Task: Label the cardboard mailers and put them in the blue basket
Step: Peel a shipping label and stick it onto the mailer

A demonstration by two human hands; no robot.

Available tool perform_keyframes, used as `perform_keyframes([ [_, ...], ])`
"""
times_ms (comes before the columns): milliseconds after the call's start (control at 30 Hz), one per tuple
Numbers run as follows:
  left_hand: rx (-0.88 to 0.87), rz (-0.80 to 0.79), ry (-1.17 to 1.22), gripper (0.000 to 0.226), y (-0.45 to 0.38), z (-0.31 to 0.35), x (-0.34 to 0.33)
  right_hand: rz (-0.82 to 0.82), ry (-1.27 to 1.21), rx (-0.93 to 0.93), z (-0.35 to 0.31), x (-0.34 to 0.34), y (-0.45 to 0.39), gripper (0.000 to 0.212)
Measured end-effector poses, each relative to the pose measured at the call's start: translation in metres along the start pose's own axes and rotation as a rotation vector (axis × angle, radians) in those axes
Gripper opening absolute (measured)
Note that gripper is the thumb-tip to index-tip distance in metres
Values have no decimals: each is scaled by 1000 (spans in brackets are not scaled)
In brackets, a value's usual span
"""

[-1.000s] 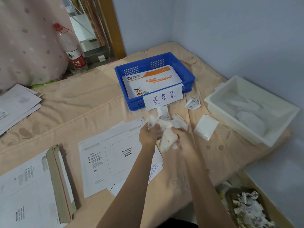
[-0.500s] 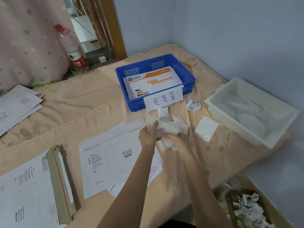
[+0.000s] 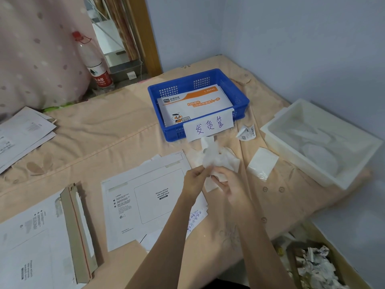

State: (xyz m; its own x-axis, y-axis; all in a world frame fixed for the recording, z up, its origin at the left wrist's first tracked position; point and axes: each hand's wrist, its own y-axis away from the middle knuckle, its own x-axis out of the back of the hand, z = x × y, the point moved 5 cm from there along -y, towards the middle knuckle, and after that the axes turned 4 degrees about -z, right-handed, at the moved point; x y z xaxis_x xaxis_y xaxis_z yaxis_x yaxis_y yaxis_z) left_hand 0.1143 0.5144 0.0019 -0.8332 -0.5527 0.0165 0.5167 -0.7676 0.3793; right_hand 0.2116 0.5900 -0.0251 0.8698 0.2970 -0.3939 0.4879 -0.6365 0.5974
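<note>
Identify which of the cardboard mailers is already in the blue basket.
The orange-and-white mailer printed with the sto logo lies inside the blue basket. The other mailers lie flat on the cloth, showing their white waybill sides, like the centre mailer.

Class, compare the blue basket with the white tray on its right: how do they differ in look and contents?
The blue basket has perforated walls; the white tray has solid, smooth ones. The blue basket holds a printed orange-and-white mailer; the white tray holds pale, crumpled-looking sheets. The blue basket carries a handwritten paper sign on its front; the white tray shows none. Both are rectangular, open-topped and rest on the peach cloth.
</note>
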Motion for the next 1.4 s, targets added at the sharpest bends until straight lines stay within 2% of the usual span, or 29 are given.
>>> perform_keyframes([
  [100, 14, 125, 1, 38, -4, -4, 5, -8, 14, -29, 3, 0, 0, 36],
  [233, 101, 227, 159, 30, -9, -1, 14, -77, -129, -75, 0, -2, 6, 15],
  [300, 124, 228, 205, 27, -12, 3, 17, -130, -183, -80, -3, -6, 10, 14],
  [500, 137, 246, 264, 24, -10, 5, 17, -274, -96, -8, -5, -20, 13, 14],
  [633, 63, 168, 233, 16, -6, 11, 14, -358, -116, 15, -6, -23, 14, 21],
  [700, 64, 151, 213, 23, -6, 12, 12, -406, -28, 5, -5, -26, 15, 40],
  [800, 111, 234, 141, 23, -8, 11, 15, -390, 83, -40, -5, -28, 19, 62],
  [867, 140, 274, 110, 27, -10, 9, 18, -421, 61, -51, -6, -31, 22, 57],
  [967, 172, 347, 19, 42, -10, 10, 22, -463, -54, -65, -8, -36, 25, 39],
  [1033, 163, 343, 3, 55, -9, 10, 22, -437, -48, -68, -9, -37, 25, 25],
  [1100, 156, 323, 10, 62, -8, 9, 20, -312, 43, -58, -8, -33, 19, 18],
  [1200, 168, 331, 7, 48, -8, 4, 19, -99, 227, -5, -7, -20, 9, 15],
  [1300, 196, 360, 83, 29, -9, 1, 19, -122, 203, 20, -6, -17, 6, 15],
  [1400, 273, 348, 367, 25, -9, -2, 17, -200, -19, -31, -4, -20, 7, 19],
])
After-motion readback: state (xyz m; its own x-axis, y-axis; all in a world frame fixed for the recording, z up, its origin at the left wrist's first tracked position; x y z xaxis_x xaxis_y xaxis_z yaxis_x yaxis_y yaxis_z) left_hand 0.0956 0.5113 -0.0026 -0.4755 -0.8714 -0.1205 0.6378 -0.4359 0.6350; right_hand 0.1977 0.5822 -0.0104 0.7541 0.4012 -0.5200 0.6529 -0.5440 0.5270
